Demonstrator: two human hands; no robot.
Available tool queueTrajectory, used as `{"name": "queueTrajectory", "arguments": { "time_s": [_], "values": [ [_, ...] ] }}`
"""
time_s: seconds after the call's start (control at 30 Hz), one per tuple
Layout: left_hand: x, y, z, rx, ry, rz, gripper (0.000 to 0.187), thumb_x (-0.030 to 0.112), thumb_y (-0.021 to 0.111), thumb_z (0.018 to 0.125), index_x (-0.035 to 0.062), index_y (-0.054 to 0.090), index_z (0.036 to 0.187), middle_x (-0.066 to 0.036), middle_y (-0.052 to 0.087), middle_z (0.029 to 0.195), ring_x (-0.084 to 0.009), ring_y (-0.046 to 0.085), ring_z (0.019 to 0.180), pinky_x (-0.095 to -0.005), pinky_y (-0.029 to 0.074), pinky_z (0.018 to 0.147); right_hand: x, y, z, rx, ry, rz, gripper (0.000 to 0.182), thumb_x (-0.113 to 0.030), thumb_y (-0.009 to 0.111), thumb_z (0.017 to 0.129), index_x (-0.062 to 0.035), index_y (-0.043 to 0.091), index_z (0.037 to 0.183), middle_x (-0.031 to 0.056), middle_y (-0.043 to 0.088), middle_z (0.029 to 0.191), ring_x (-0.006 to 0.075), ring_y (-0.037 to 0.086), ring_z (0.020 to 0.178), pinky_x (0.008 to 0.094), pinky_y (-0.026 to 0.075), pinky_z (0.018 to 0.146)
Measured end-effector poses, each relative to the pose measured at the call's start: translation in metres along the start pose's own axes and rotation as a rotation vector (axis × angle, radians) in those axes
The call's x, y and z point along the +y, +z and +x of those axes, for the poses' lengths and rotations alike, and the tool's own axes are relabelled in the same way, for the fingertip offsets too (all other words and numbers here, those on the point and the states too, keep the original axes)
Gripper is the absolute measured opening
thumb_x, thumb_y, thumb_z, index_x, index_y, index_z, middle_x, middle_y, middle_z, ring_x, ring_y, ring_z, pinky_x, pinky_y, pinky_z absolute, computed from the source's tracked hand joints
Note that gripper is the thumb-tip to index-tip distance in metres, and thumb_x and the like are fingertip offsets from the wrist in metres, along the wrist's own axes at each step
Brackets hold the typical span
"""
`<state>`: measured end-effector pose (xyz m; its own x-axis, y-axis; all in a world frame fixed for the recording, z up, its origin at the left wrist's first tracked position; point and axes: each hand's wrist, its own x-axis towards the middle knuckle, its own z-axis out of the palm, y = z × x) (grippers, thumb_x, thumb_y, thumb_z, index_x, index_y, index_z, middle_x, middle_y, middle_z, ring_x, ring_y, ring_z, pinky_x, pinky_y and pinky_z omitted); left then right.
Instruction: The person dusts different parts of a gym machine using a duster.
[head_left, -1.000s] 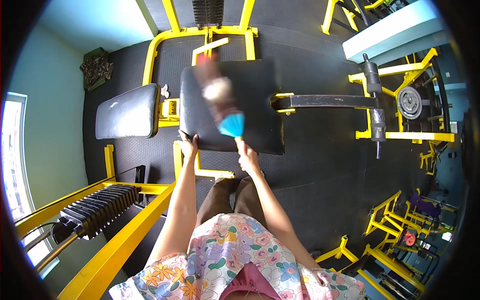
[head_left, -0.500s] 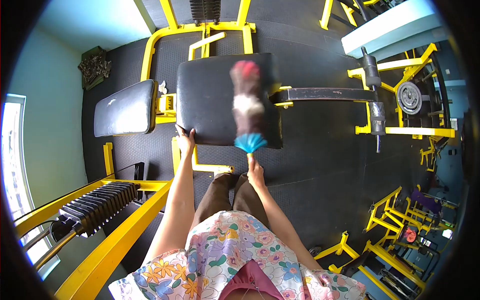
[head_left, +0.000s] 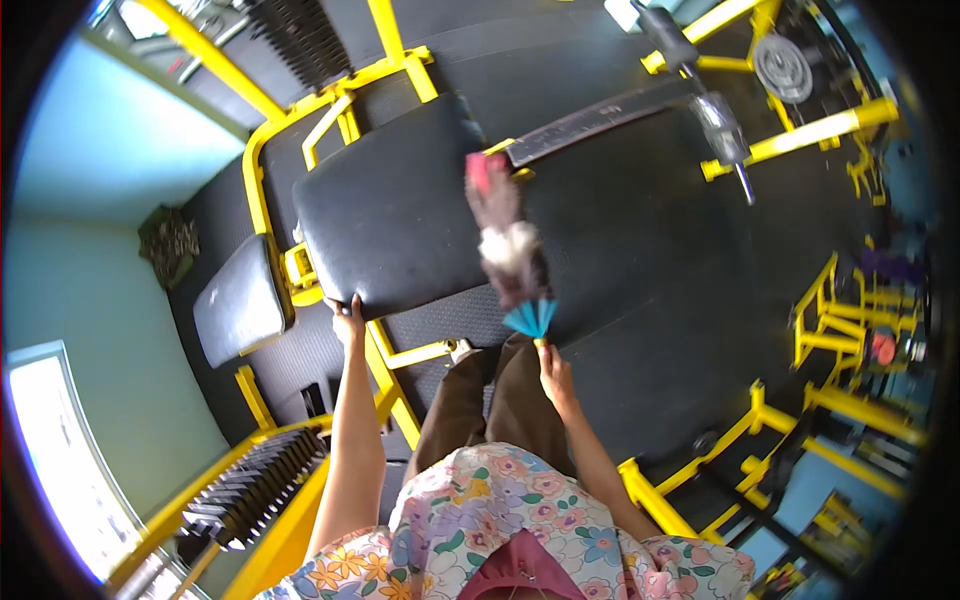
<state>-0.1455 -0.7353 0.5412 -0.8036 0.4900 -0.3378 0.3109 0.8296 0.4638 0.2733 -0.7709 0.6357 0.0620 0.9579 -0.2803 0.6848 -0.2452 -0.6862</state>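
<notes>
A feather duster with a pink tip, brown and white middle and blue base is in my right hand, closed around its short handle. Slightly blurred, the duster slants up and left, its tip overlapping the right end of the black bench pad. My left hand grips the pad's near-left corner, with some fingers hidden by the edge. Left of the pad is a smaller black backrest on the yellow frame.
A weight stack in a yellow frame stands at my lower left. From the pad's right side a black bar reaches toward foam rollers. More yellow machines line the right side, over black rubber flooring.
The duster has moved from over the middle of the pad to its right end. My view has turned, so the bench now appears tilted. My left hand stays at the pad's corner.
</notes>
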Motion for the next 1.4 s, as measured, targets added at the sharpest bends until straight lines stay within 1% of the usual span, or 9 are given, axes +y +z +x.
{"name": "queueTrajectory", "arguments": {
  "time_s": [0.1,0.23,0.47,0.63,0.8,0.97,1.23,1.37,1.4],
  "values": [
    [0.007,-0.005,-0.003,-0.059,-0.061,-0.049,0.073,0.049,0.06,0.074,0.0093,0.034,0.13,-0.023,0.06,0.097,-0.0382,0.059,0.088,-0.0418,0.045,0.079,0.024,-0.009,-0.025,-0.042,-0.084,-0.112,0.036,-0.038,0.044,0.087,-0.0041,0.054,0.096,0.024,0.056,0.061,0.0419,0.056,0.058,0.0479,0.044,0.047],
    [0.016,-0.012,-0.011,-0.007,-0.013,0.001,0.071,0.051,0.06,0.074,0.0111,0.037,0.129,-0.023,0.061,0.086,-0.0282,0.062,0.055,-0.0326,0.05,0.04,0.066,-0.012,-0.046,0.082,0.079,-0.072,0.038,-0.039,0.045,0.087,-0.0036,0.057,0.091,0.0217,0.057,0.062,0.0387,0.057,0.059,0.0445,0.044,0.049],
    [0.013,-0.01,-0.009,0.052,0.067,0.081,0.073,0.052,0.057,0.076,0.0127,0.033,0.132,-0.021,0.062,0.087,-0.0282,0.061,0.053,-0.0319,0.05,0.036,0.103,0.018,-0.034,0.059,0.378,0.178,0.04,-0.04,0.043,0.088,-0.0031,0.057,0.089,0.0222,0.057,0.072,0.038,0.057,0.066,0.0414,0.042,0.054],
    [0.011,-0.007,-0.009,0.068,0.018,0.179,0.072,0.053,0.054,0.078,0.0127,0.031,0.133,-0.018,0.059,0.091,-0.024,0.06,0.058,-0.0295,0.051,0.035,0.123,0.064,-0.035,0.061,0.376,0.396,0.036,-0.038,0.046,0.088,-0.0036,0.053,0.078,0.022,0.054,0.064,0.0405,0.056,0.067,0.0426,0.039,0.052],
    [0.009,-0.008,-0.007,0.125,0.158,0.205,0.071,0.053,0.051,0.08,0.0094,0.031,0.133,-0.02,0.06,0.07,-0.0237,0.054,0.039,-0.0324,0.044,0.033,0.124,0.073,-0.048,-0.063,0.331,0.4,0.038,-0.038,0.043,0.089,-0.0023,0.054,0.081,0.0184,0.053,0.059,0.0337,0.055,0.055,0.0374,0.04,0.048],
    [0.01,-0.01,-0.006,0.086,0.088,0.176,0.073,0.054,0.053,0.078,0.0094,0.032,0.132,-0.016,0.058,0.076,-0.0217,0.058,0.051,-0.0297,0.047,0.032,0.111,0.056,-0.044,0.041,0.29,0.589,0.03,-0.031,0.048,0.089,-0.0028,0.051,0.079,0.0176,0.05,0.054,0.0344,0.055,0.051,0.0365,0.036,0.042],
    [0.013,-0.008,-0.01,0.129,0.15,0.197,0.073,0.054,0.052,0.079,0.0057,0.033,0.131,-0.015,0.058,0.064,-0.0211,0.052,0.038,-0.0306,0.044,0.032,0.116,0.051,-0.047,-0.032,0.204,0.461,0.028,-0.03,0.048,0.089,-0.0043,0.051,0.08,0.0181,0.048,0.054,0.0354,0.055,0.052,0.038,0.035,0.042],
    [0.002,-0.011,0.001,0.125,0.448,0.157,0.059,0.05,0.053,0.08,-0.0002,0.05,0.111,-0.013,0.054,0.052,-0.0194,0.049,0.033,-0.0301,0.042,0.032,0.104,0.041,-0.052,-0.156,0.299,0.457,0.031,-0.035,0.047,0.088,-0.0049,0.054,0.082,0.0194,0.051,0.057,0.0358,0.057,0.054,0.0385,0.036,0.042],
    [0.005,-0.009,-0.002,0.112,0.295,0.152,0.057,0.051,0.052,0.081,0.0029,0.05,0.111,-0.013,0.054,0.05,-0.0209,0.051,0.033,-0.0312,0.042,0.032,0.096,0.043,-0.055,-0.169,0.227,0.368,0.031,-0.035,0.048,0.088,-0.005,0.054,0.082,0.0199,0.051,0.056,0.0365,0.056,0.054,0.0385,0.036,0.042]
  ]
}}
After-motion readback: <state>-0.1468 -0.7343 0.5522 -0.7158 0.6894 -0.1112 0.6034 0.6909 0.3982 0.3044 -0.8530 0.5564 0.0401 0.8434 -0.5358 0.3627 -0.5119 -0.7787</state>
